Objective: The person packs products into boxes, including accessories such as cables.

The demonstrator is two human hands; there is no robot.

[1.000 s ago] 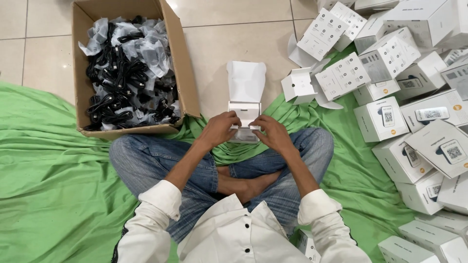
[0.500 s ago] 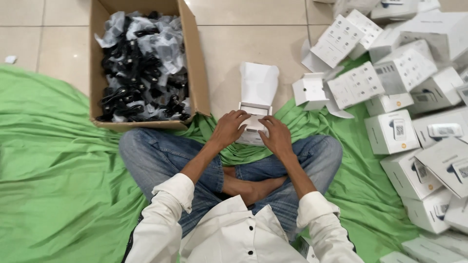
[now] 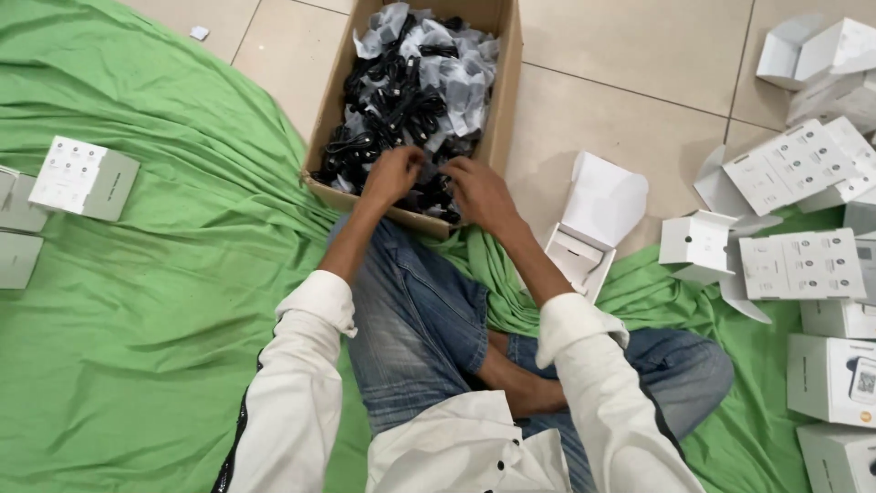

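- A person sits cross-legged on a green cloth [image 3: 155, 347] spread over a pale tiled floor [image 3: 602, 100], seen from above by a camera on their own head.
- They wear blue jeans and a white long-sleeved shirt; the feet are bare.
- Straight ahead of the knees stands an open brown cardboard box [image 3: 507, 91], partly on the cloth and partly on the tiles.
- The box is filled with black cables in clear plastic bags [image 3: 411, 82], heaped loosely.
- The left hand [image 3: 394, 175] reaches over the near edge of the box, fingers curled down into the cable bags; whether it has actually closed on one cannot be told.
- The right hand [image 3: 479, 192] is just beside it at the same near edge, fingers bent and touching the bags; its grip cannot be told either.
- The two hands are close together, almost touching.
- To the right of the right forearm, an open white carton [image 3: 589, 233] lies on the edge of the cloth with its lid flap raised, untouched by either hand.
- Further right, many small white cartons [image 3: 803, 265] lie scattered and stacked on the cloth and floor, some open, some shut.
- At the far left, a few more white cartons [image 3: 84, 178] rest on the cloth, well apart from the hands.
- A small scrap of white paper [image 3: 199, 33] lies on the tiles at the upper left.
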